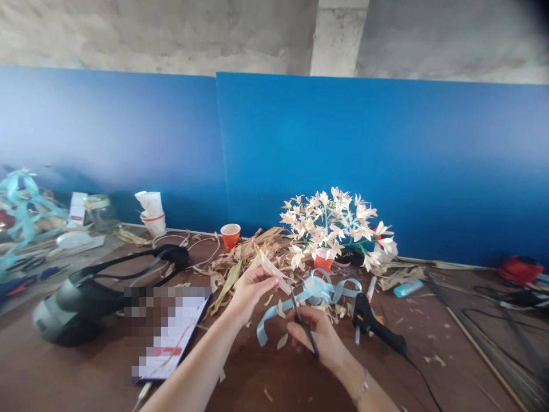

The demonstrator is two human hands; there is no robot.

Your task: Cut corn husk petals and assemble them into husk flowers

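Blue wall: the blue partition (343,143) runs behind the whole workplace, with bare concrete above.
Brown table: the table (257,372) runs out of view at the near edge, so I can't see its full reach.
Headset: the grey and black headset (79,309) lies at the left; beside it, a tablet (175,332) has its screen partly masked by blocks.
Husk heap: plenty of dry husk (238,263) lies uncut behind the left hand (255,289).
Flowers: a full bunch of pale flowers (330,220) looks finished, standing in an orange cup (323,262); blooms hide most of its rim and stems.
Left hand: fingertips pinch a pale piece of husk (273,269), held up in front of the heap; that piece seems only part-way shaped.
Right hand: the right hand (319,332) grips scissors (305,323), tips at the piece's lower end; whether they bite into it, I can't tell.
Glue gun: the black glue gun (377,329) lies unused to the right.
Ribbon: blue ribbon (268,315) curls between the hands and cup.
Snippets: loose petal-shaped bits (282,341) suggest several cuts are done.
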